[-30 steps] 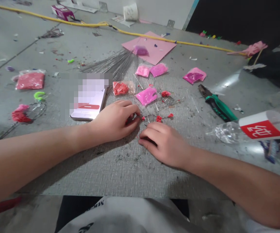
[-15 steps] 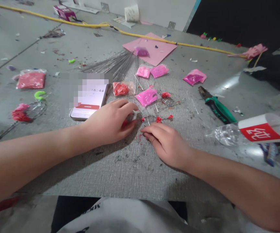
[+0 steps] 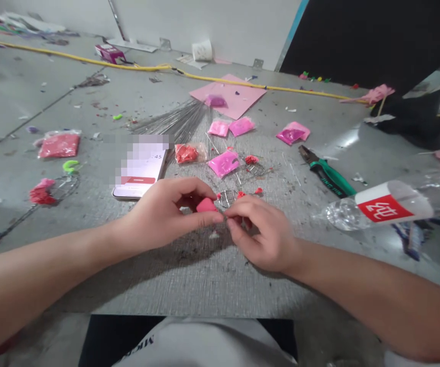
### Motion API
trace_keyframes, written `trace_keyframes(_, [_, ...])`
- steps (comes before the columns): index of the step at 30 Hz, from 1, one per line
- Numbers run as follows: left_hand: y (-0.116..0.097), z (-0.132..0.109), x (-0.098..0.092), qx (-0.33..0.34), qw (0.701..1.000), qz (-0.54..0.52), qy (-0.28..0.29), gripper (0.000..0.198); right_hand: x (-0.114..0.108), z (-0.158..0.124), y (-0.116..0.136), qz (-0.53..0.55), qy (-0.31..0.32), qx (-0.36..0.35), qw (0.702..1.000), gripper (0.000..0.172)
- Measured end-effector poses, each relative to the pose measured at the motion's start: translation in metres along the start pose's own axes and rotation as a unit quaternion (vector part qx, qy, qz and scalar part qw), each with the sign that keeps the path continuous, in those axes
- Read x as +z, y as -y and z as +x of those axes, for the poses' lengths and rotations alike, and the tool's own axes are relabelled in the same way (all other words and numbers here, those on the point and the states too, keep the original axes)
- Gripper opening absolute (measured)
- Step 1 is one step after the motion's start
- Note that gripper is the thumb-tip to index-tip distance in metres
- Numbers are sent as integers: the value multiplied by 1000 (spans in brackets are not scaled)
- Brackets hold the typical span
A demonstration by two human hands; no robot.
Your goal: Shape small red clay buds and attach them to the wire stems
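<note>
Between the fingers and thumb of my left hand (image 3: 174, 206) is a lump of pinkish-red modelling clay (image 3: 206, 205). My right hand (image 3: 262, 229) is closed in a pinch right beside my left thumb tip; whatever its fingertips hold is too small or hidden to make out. Just beyond the fingertips lies a bent wire frame (image 3: 227, 198) with small red clay pieces (image 3: 258, 190) on it, partly covered by my right hand. A second wire piece with a red clay cluster (image 3: 251, 160) rests farther back.
Several clay packets surround the hands, among them a bright pink one (image 3: 223, 163) and a red one (image 3: 186, 153). A phone (image 3: 139, 178) lies left. Green-handled pliers (image 3: 329, 176) and a plastic bottle (image 3: 388, 204) lie right. Behind are thin wires (image 3: 177, 120) and a yellow cable (image 3: 223, 80).
My hands have come together, their fingertips now meeting in front of the wire frame. The red clay in my left hand shows more plainly. The camera view has tilted slightly.
</note>
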State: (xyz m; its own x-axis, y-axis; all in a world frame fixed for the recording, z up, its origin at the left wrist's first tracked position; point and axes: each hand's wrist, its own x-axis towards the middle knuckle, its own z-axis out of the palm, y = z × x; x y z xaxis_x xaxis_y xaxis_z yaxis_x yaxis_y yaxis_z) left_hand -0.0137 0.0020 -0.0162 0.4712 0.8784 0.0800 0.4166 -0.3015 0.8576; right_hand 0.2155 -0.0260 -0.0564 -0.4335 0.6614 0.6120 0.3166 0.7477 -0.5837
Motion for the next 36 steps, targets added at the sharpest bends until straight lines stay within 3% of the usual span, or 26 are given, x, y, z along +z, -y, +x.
trace_keyframes(5, [14,7,9,-80,988,-129,-23,27,2,0,-2,-5,0,5,1000,12])
trace_keyframes(12, [16,0,14,-18,968,-247,36,29,4,0,-4,3,-12,63,998,13])
trace_keyframes(16, [17,2,13,-6,966,-251,58,20,3,1,-4,-27,-38,74,996,13])
trace_keyframes(20, [19,4,12,26,968,-248,30,16,1,1,0,-12,-25,44,999,9])
trace_keyframes(29, [19,5,12,24,966,-252,55,32,0,2,1,-11,-8,11,1000,11])
trace_keyframes(36, [19,5,10,71,972,-214,66,24,-1,0,2,-13,-19,-1,1000,19])
